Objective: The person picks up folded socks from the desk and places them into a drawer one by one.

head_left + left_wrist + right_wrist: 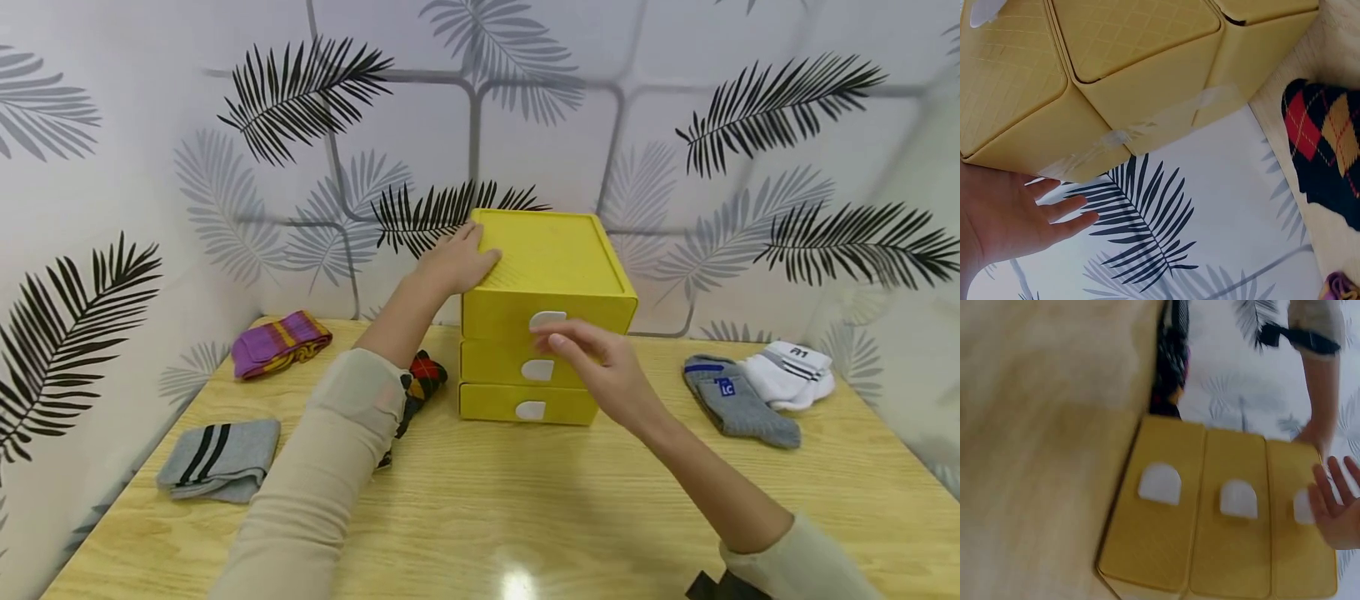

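A yellow three-drawer box (pixel 555 250) stands on the wooden table, its drawers closed and each front bearing a white rounded tab. My left hand (pixel 459 260) rests on the box's upper left edge, thumb on the top; its fingers reach along the side in the left wrist view. My right hand (pixel 603 367) is in front of the top drawer (pixel 1300 556), fingertips close by its white tab (pixel 547 317). In the right wrist view those fingers (pixel 1336 478) look spread and fairly straight, with nothing held.
Dark argyle socks (pixel 426 379) lie left of the box, partly behind my left sleeve. Farther left are purple-and-yellow socks (pixel 281 342) and grey striped socks (pixel 221 458). To the right lie grey socks (pixel 738 404) beside white socks (pixel 791 375). A leaf-patterned wall covering (pixel 540 142) rises behind.
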### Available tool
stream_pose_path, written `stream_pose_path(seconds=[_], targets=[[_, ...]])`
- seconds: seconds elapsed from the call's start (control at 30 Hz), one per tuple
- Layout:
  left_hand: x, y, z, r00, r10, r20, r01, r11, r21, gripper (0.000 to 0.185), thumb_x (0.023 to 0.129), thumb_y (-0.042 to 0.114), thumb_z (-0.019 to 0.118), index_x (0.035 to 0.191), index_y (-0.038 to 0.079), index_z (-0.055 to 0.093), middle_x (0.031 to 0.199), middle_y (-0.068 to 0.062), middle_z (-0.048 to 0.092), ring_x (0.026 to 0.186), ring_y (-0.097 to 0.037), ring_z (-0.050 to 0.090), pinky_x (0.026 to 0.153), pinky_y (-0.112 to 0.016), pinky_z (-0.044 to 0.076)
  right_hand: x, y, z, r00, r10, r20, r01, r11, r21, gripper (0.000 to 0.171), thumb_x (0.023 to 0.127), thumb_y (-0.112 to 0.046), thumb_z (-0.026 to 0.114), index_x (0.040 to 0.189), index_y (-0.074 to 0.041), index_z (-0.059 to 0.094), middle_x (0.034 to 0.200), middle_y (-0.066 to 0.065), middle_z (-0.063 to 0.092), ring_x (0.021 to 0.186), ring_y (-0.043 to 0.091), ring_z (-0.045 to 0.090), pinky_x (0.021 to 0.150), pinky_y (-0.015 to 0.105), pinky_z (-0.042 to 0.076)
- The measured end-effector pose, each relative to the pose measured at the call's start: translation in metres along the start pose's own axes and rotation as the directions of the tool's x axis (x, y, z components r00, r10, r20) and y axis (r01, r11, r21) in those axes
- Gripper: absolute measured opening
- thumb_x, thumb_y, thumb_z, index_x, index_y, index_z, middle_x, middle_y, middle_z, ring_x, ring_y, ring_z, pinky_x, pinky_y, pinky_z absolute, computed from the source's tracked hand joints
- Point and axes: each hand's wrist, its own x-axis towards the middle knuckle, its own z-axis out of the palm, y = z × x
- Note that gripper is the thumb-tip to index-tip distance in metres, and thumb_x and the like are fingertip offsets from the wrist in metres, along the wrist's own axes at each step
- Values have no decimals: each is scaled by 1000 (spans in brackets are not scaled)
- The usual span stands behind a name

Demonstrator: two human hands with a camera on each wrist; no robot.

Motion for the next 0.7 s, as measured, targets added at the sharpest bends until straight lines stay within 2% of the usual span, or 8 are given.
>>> stream_pose_path(seconds=[0.07, 0.13, 0.2, 0.33, 0.4, 0.47, 0.57, 0.7], targets=[[0, 0, 0, 1000, -8, 2, 8, 1000, 6, 63, 98, 46, 23, 149, 13, 8, 153, -2, 2, 136, -34, 8, 106, -51, 11, -4, -1, 8, 960, 256, 115, -275, 940, 202, 35, 99, -19, 43, 118, 8, 55, 99, 15, 64, 91, 27, 62, 83, 37, 48], [0, 1, -1, 1000, -12, 10, 12, 1000, 19, 63, 98, 47, 22, 149, 13, 7, 153, -2, 2, 136, -34, 7, 106, -51, 11, -5, 0, 11, 865, 442, 240, -501, 797, 338, 45, 101, -27, 38, 126, 10, 47, 104, 16, 62, 93, 29, 61, 85, 41, 46], [0, 1, -1, 1000, -16, 22, 15, 999, 30, 63, 98, 47, 21, 149, 14, 6, 153, -2, 0, 136, -33, 6, 106, -51, 11, -3, 3, 11, 769, 537, 347, -639, 626, 447, 55, 101, -34, 32, 133, 9, 37, 116, 18, 56, 99, 29, 59, 89, 42, 44], [-2, 2, -1, 999, -20, 32, 19, 999, 32, 63, 98, 48, 21, 149, 14, 5, 153, -1, -1, 136, -34, 7, 106, -51, 10, 3, 10, 7, 660, 582, 474, -689, 217, 692, 66, 98, -46, 33, 141, 3, 23, 137, 18, 39, 108, 27, 54, 96, 38, 37], [-2, 1, -1, 999, -22, 32, 21, 999, 31, 63, 97, 48, 21, 149, 14, 6, 153, -1, -1, 136, -33, 9, 106, -51, 11, 7, 12, 5, 637, 590, 496, -634, 35, 773, 66, 95, -48, 39, 139, 0, 26, 136, 15, 41, 109, 25, 54, 96, 35, 38], [-2, 1, -1, 999, -25, 35, 23, 999, 35, 63, 97, 48, 21, 149, 15, 5, 153, 0, -1, 136, -33, 12, 106, -50, 12, 10, 14, 4, 624, 601, 499, -557, -105, 824, 64, 92, -48, 47, 134, -2, 33, 128, 12, 49, 105, 24, 55, 94, 32, 40], [-1, 1, -1, 999, -25, 38, 24, 999, 37, 64, 97, 48, 21, 149, 14, 5, 153, 0, -2, 135, -31, 14, 106, -49, 14, 13, 16, 5, 621, 609, 493, -473, -211, 856, 57, 90, -45, 53, 125, -1, 43, 116, 10, 57, 98, 22, 57, 89, 29, 43], [-2, 1, -2, 999, -22, 43, 21, 999, 32, 64, 97, 48, 21, 149, 14, 4, 153, 0, -3, 135, -31, 16, 106, -48, 15, 14, 15, 7, 616, 620, 487, -411, -275, 869, 52, 89, -42, 57, 120, -1, 48, 112, 9, 58, 92, 20, 58, 86, 27, 44]])
